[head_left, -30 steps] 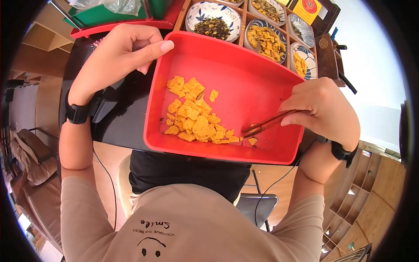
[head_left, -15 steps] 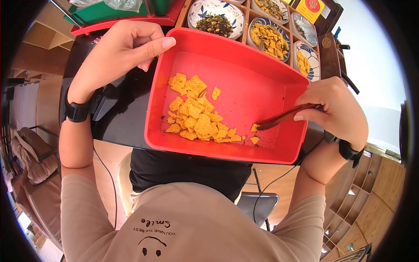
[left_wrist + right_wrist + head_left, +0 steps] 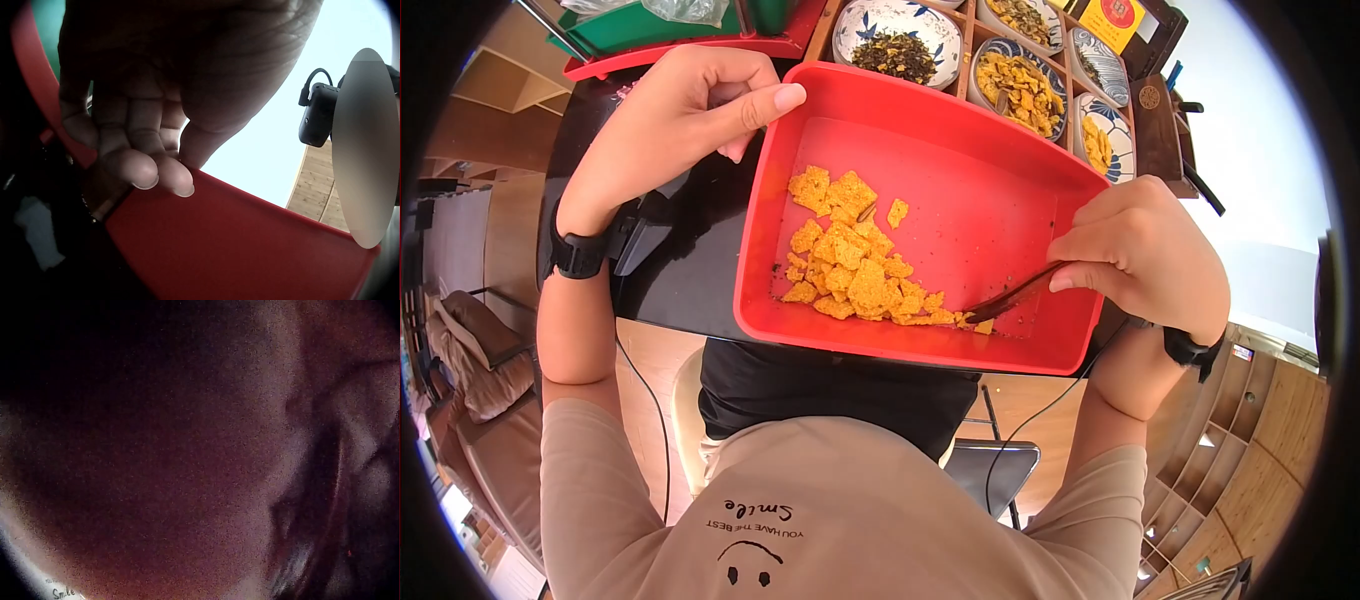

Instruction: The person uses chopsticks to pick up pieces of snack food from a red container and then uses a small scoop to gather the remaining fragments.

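A red tray (image 3: pixel 940 150) is tilted over the table's front edge, with yellow flaky pieces (image 3: pixel 868 284) heaped in its lower left part. My left hand (image 3: pixel 685 125) pinches the tray's upper left corner between thumb and fingers; the left wrist view shows the hand (image 3: pixel 144 119) at the red rim (image 3: pixel 250 209). My right hand (image 3: pixel 1145 250) grips a dark brown slender tool (image 3: pixel 1015 294), its tip at small pieces near the tray's lower wall. The right wrist view is dark and blurred, with the hand (image 3: pixel 156 469) filling most of it.
Behind the tray stands a wooden divided box (image 3: pixel 963 45) with patterned dishes of dried leaves (image 3: pixel 895 57) and yellow pieces (image 3: pixel 1018 90). A green bin (image 3: pixel 625 38) on a red base is at the back left. A dark wooden holder (image 3: pixel 1157 125) stands at the right.
My right hand has moved the tool's tip left and down, and a small yellow piece now lies closer to the heap. My left hand keeps its hold on the tray.
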`<action>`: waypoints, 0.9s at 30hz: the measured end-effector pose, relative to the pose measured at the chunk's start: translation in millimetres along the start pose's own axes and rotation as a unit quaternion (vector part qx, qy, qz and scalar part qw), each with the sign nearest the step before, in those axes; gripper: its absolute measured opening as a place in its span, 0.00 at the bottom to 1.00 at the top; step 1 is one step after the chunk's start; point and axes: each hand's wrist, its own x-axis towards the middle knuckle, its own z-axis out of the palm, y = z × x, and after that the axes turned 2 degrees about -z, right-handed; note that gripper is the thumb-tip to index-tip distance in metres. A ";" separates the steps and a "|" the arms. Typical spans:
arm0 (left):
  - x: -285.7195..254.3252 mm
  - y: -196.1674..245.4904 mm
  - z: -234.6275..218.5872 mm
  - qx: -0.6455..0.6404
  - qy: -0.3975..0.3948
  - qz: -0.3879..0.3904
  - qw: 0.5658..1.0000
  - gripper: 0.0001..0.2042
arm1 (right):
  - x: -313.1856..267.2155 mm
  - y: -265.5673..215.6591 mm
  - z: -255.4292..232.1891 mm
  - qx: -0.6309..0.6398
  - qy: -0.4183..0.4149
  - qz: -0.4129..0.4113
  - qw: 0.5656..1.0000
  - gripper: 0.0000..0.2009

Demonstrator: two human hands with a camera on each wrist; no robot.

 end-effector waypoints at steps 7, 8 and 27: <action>-0.3 -1.8 -0.5 0.000 -0.002 -0.007 1.000 0.20 | -0.3 -1.8 -5.9 -0.004 0.013 -0.026 1.000 0.09; 0.2 -1.2 -0.3 0.000 -0.001 -0.006 1.000 0.20 | -3.8 0.2 -9.2 -0.004 0.030 -0.030 0.999 0.10; 0.8 3.2 -4.1 -0.007 -0.033 -0.047 0.998 0.17 | -72.0 42.5 -31.8 0.007 0.340 0.388 0.857 0.13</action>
